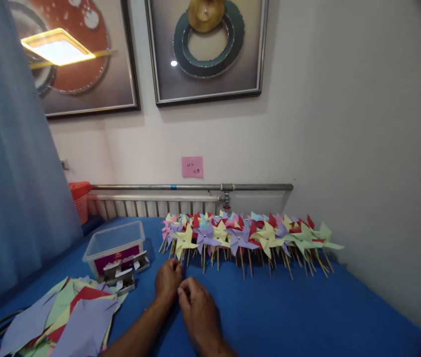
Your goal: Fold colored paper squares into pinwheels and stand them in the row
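My left hand (168, 282) is closed over the blue sheet, fingers curled in a pinch by the sticks of the nearest pinwheels. Just beside it, slightly closer to me, my right hand (200, 313) is also closed, thumb pressed to the fingers. Whatever either hand pinches is too small or hidden to name. Beyond them stand many paper pinwheels (240, 238) on thin wooden sticks, in yellow, purple, red, green and pink. Left of my left hand are small open boxes (125, 280) with dark little pieces inside. A pile of cut coloured paper sheets (87, 322) lies at the lower left.
A clear plastic tub (116, 233) with a purple label stands behind the small boxes. Farther left are a red basket (80, 202) and a blue curtain (13, 148). A metal pipe (195, 187) and a white radiator (151, 206) run along the wall behind the blue-covered surface (288, 317).
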